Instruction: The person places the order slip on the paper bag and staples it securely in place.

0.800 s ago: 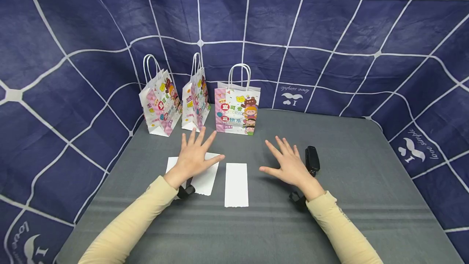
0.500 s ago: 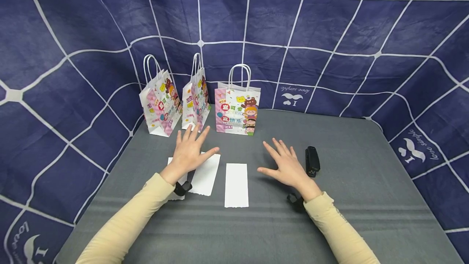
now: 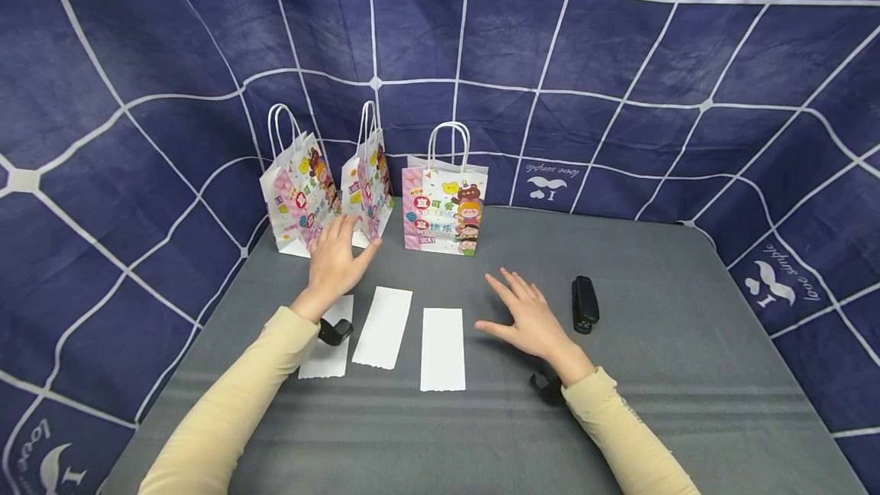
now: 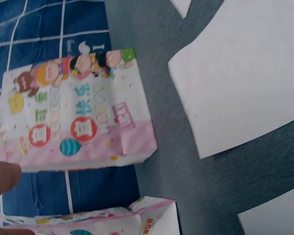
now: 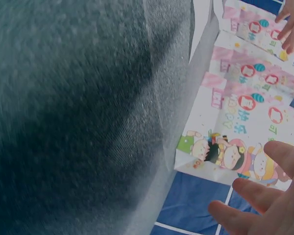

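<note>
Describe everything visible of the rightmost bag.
The bag looks like paper: white and pink, with red-circled Chinese characters and cartoon figures down one edge. Two white loop handles rise above. It stands upright on the grey table, printed face toward the head camera; left hand and right hand are clear of it.

The left hand (image 3: 335, 270) hides lower edges of two bags (image 3: 299, 201); its strap (image 3: 334, 332) and sleeve (image 3: 241, 403) cover some of the leftmost paper (image 3: 326, 363) — probably a corner too. Marks on the black stapler (image 3: 585, 300) — too small to read.
</note>
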{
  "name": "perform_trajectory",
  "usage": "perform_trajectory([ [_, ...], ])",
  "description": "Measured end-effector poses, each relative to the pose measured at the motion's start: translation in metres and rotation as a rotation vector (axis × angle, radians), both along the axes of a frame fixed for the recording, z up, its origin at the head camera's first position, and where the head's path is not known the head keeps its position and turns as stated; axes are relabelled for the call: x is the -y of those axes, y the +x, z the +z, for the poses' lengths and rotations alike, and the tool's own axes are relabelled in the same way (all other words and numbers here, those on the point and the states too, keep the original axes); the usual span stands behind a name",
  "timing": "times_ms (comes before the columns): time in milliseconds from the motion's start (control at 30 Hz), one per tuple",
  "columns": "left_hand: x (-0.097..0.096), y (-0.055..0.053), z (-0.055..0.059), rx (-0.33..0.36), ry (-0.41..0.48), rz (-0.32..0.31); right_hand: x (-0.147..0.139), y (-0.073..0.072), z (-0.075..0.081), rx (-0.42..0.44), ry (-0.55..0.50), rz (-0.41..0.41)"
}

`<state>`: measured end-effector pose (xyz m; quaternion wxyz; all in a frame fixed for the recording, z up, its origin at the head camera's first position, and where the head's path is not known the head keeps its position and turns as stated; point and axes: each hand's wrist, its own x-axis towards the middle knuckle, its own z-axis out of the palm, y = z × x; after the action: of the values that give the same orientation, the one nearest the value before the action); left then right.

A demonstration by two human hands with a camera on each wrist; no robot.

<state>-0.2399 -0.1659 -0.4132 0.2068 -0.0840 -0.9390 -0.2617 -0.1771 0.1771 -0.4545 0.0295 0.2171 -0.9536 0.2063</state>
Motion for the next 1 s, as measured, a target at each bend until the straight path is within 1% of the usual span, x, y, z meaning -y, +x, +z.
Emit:
perform_trajectory([
  [133, 0.004, -0.007, 0.002, 0.023, 0.06, 0.036, 0.002, 0.0, -0.003, -0.002, -0.007, 0.002],
  [333, 0.007, -0.014, 0.005, 0.073, 0.121, 0.055, 0.006, 0.001, -0.008, -0.018, -0.017, 0.006],
  [433, 0.008, -0.019, 0.005, 0.064, 0.168, 0.076, 0.008, 0.002, -0.012, -0.009, -0.029, 0.013],
  [600, 0.008, -0.029, 0.005, 0.032, 0.246, 0.132, 0.013, 0.004, -0.016, 0.008, -0.039, 0.027],
  [700, 0.007, -0.035, 0.005, 0.023, 0.265, 0.165, 0.016, 0.004, -0.019, 0.012, -0.03, 0.033],
  [900, 0.007, -0.049, 0.005, 0.018, 0.31, 0.205, 0.022, 0.002, -0.022, 0.012, -0.03, 0.048],
  [1000, 0.007, -0.054, 0.004, 0.027, 0.339, 0.225, 0.024, 0.001, -0.023, 0.019, -0.032, 0.055],
])
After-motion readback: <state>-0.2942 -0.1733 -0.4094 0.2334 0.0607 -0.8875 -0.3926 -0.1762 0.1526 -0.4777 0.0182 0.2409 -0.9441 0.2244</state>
